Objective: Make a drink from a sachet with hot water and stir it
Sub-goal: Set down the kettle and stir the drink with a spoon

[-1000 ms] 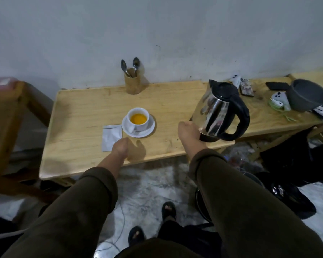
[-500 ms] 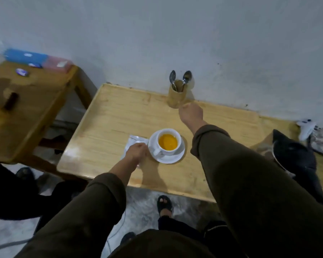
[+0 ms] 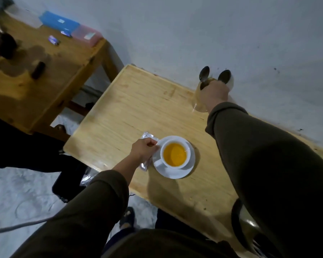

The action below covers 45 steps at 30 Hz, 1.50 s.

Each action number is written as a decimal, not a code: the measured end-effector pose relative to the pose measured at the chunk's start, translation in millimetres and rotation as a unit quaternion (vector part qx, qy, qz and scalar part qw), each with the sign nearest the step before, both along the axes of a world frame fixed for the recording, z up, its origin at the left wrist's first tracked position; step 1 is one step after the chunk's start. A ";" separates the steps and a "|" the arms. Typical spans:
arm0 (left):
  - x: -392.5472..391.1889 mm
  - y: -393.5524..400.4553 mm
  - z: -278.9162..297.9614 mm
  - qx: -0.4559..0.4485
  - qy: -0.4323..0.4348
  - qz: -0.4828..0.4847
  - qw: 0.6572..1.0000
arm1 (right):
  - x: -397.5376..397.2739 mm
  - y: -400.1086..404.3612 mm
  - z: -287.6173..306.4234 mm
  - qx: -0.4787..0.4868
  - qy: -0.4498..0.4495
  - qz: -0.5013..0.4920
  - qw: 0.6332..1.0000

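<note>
A white cup full of orange drink stands on a white saucer on the light wooden table. My left hand lies over the silver sachet, fingers curled on the saucer's left rim. My right hand reaches to the wooden spoon holder by the wall and covers its mouth. Two spoon bowls stick up above the hand. Its fingers are hidden, so a grip on a spoon cannot be made out.
The kettle's black handle shows at the bottom right, partly behind my right arm. A darker wooden table at the left carries a blue box and a pink box. The wall runs right behind the holder.
My right hand left the kettle, crossed over the cup and now sits on the spoon holder. My left hand slid from the table edge to the saucer's rim. The view swung left.
</note>
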<state>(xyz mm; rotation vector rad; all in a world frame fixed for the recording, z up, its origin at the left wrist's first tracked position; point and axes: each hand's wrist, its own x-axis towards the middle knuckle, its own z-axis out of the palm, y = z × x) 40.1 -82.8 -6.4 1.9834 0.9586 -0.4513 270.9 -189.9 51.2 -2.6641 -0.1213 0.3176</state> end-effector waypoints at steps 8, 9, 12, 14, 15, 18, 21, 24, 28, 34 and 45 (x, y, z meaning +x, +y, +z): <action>5.5 3.1 1.2 -0.004 0.013 0.011 1.000 | 8.6 6.9 -6.8 -0.016 -0.018 -0.013 1.000; 5.8 2.8 0.6 -0.003 0.012 0.011 1.000 | 8.9 7.4 -5.2 -0.024 -0.020 -0.018 0.999; 5.6 2.0 -0.1 -0.003 0.012 0.011 1.000 | 9.0 6.0 -4.1 -0.002 -0.023 -0.009 1.000; 5.1 1.4 0.8 -0.001 0.012 0.006 1.000 | 8.7 4.1 -1.2 0.044 -0.037 -0.026 0.998; 4.6 0.9 1.0 0.001 0.012 0.001 1.000 | 7.8 3.4 1.0 0.063 -0.055 -0.036 0.996; 3.7 -1.8 4.3 0.012 0.016 -0.022 1.000 | 2.6 1.6 16.3 0.110 -0.105 -0.026 0.988; 0.3 -3.0 5.6 0.026 0.014 -0.049 0.998 | -8.8 -1.5 34.4 0.142 -0.139 -0.001 0.980; -5.4 -3.4 8.0 0.035 0.013 -0.079 0.996 | -30.6 -5.8 49.8 0.154 -0.152 0.013 0.976; -14.4 -3.3 13.3 0.015 0.002 -0.104 0.994 | -76.2 -19.6 59.2 0.185 -0.087 0.010 0.979; -37.4 3.0 11.4 -0.090 -0.031 -0.093 0.991 | -157.8 -44.4 40.1 0.146 -0.026 -0.060 0.987; -57.1 -3.2 10.9 -0.205 -0.059 -0.049 0.976 | -254.3 -46.8 37.4 0.371 0.201 -0.224 0.878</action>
